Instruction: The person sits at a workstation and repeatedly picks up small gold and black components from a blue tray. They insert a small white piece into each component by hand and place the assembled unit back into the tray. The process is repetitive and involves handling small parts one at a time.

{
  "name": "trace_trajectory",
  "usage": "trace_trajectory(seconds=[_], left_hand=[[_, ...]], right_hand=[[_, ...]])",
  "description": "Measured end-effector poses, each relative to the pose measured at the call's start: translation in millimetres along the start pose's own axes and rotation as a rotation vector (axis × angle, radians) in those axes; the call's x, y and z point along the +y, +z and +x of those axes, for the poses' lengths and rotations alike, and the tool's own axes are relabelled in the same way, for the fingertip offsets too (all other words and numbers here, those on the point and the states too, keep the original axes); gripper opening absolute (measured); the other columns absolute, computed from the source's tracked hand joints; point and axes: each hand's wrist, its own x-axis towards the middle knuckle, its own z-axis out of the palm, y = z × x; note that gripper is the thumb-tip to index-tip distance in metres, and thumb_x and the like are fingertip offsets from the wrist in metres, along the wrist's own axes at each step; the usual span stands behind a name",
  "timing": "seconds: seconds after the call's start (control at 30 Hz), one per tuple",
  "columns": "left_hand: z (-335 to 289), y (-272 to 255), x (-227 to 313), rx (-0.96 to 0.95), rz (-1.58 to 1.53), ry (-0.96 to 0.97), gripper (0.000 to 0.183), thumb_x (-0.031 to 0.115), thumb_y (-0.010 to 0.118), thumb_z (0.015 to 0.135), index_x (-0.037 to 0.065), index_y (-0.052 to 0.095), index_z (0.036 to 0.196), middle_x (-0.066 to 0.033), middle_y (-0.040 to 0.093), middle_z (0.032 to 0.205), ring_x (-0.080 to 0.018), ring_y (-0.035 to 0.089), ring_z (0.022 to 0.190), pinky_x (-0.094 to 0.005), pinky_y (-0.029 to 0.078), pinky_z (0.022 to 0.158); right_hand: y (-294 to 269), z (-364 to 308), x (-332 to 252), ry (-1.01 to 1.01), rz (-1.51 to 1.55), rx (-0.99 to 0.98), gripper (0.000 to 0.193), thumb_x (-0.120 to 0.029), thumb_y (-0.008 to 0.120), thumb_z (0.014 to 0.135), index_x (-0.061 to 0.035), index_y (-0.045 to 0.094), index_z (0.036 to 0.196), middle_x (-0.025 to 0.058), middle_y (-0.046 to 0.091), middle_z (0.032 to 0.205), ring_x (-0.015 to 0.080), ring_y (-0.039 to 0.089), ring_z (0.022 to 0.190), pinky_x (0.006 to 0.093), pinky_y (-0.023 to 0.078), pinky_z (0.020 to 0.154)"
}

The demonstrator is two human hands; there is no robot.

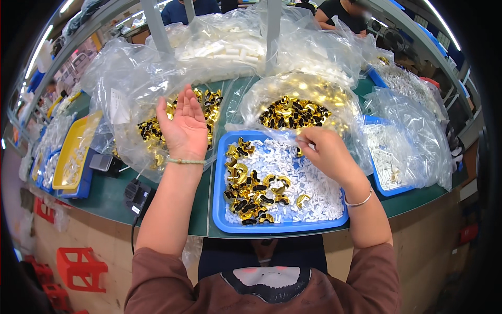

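My left hand (185,125) is raised palm up, fingers stretched out, with nothing in it. Beneath and around it lies a clear plastic bag (125,104) of shiny gold-and-black curved pieces (213,102). My right hand (327,152) is closed in a pinch over the far edge of a blue tray (216,193), by the lip of a second clear bag (248,107) of gold-and-black pieces (293,112). What its fingertips hold, I cannot make out. Inside the tray, small white pieces (319,193) spread across the right, and gold-and-black pieces (246,193) are heaped at the left.
Large bags of white tubes (230,49) stand behind metal posts (273,36). At right is a blue tray of white parts (387,157) partly under plastic; at left, a yellow tray (70,152) and a black corded device (138,196). Other people (345,13) sit beyond. A red stool (81,269) is on the floor.
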Motion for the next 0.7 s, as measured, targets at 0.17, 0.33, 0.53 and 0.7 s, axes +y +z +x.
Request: trace_trajectory(seconds=[0.17, 0.33, 0.53, 0.7], left_hand=[[-13.2, -24.6, -28.3, -0.369, 0.281, -0.3, 0.025, 0.03, 0.053, 0.095, 0.006, 0.06, 0.098, -0.0026, 0.063, 0.086, -0.011, 0.061, 0.072, -0.0221, 0.052, 0.066], [-41.6, -21.2, -49.6, -0.694, 1.042, -0.511, 0.02, 0.024, 0.054, 0.096, 0.006, 0.063, 0.096, -0.0012, 0.065, 0.086, -0.0088, 0.06, 0.074, -0.0226, 0.05, 0.067], [-47.4, -35.5, -65.9, -0.774, 1.297, -0.453, 0.016, 0.016, 0.062, 0.092, 0.003, 0.064, 0.101, -0.0007, 0.066, 0.09, -0.0065, 0.059, 0.076, -0.0229, 0.05, 0.071], [-48.8, -32.6, -65.4, -0.849, 1.456, -0.115, 0.023, 0.011, 0.062, 0.091, 0.001, 0.061, 0.112, -0.0021, 0.066, 0.098, -0.0089, 0.062, 0.085, -0.0251, 0.051, 0.079]], right_hand=[[5.9, -2.9, 1.6, -0.011, -0.115, -0.086, 0.01, -0.008, 0.064, 0.076, -0.0032, 0.065, 0.085, 0.0177, 0.062, 0.082, 0.0361, 0.061, 0.079, 0.0436, 0.048, 0.07], [10.0, -2.7, 3.1, 0.016, -0.158, -0.14, 0.02, -0.006, 0.07, 0.074, -0.0024, 0.066, 0.093, 0.0163, 0.061, 0.082, 0.0355, 0.06, 0.082, 0.0421, 0.048, 0.074], [6.4, 0.7, -2.9, 0.022, -0.145, -0.207, 0.02, -0.009, 0.071, 0.074, -0.0026, 0.065, 0.091, 0.0161, 0.061, 0.083, 0.0354, 0.06, 0.081, 0.042, 0.047, 0.072], [2.9, 2.2, -6.6, -0.107, 0.022, -0.049, 0.019, -0.003, 0.07, 0.074, -0.0011, 0.064, 0.092, 0.0126, 0.06, 0.077, 0.0273, 0.058, 0.069, 0.0357, 0.045, 0.062]])
